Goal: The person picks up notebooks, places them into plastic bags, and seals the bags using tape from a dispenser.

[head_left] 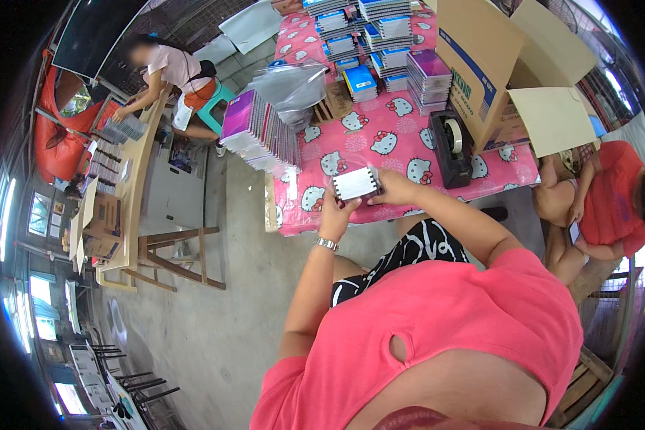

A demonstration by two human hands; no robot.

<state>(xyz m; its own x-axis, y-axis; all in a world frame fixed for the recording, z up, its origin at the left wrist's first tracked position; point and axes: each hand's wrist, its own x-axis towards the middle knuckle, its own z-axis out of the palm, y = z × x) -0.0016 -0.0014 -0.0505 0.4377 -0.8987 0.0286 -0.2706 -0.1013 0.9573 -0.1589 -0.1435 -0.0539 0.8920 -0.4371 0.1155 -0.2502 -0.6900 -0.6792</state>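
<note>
Between my two hands is a small stack of spiral notebooks (355,184), its pale page edges facing up and black coils along the sides. My left hand (335,216) grips its left and near side, and a metal watch circles that wrist. Around the right end my right hand (391,188) is closed, some of its fingers hidden. The stack is at the front edge of a table with a pink patterned cover (401,147). A tall pile of purple notebooks (259,136) stands to the left of my hands.
A black tape dispenser (451,150) and a large open cardboard box (480,79) stand at the right. Transparent plastic bags (290,86) and blue notebook stacks (360,80) lie farther back. One person (172,75) works at a wooden table (137,186); another person (609,197) sits at the right.
</note>
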